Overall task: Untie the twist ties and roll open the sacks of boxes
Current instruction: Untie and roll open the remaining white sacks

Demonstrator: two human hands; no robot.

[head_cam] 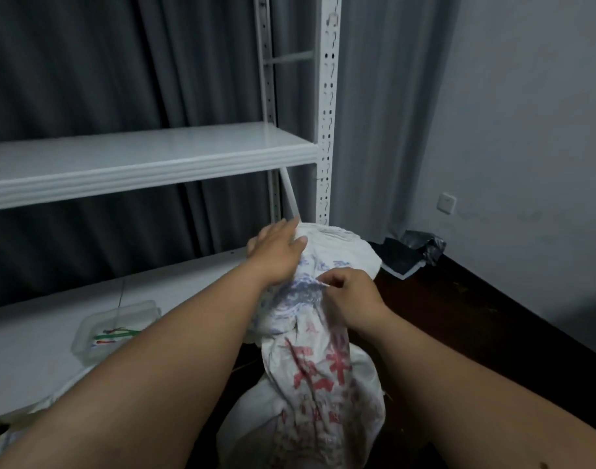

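While I watch from the head view, the white sack stands on the dark floor just off the right end of the low white shelf, with bare floor to its right up to the wall. My left hand lies with straight fingers on its bunched top beside the shelving upright, and my right hand pinches the fabric; the sack's blue and red printing is too crumpled to read. A clear tray of coloured ties sits on the shelf to the left, and crumpled black plastic lies in the corner.
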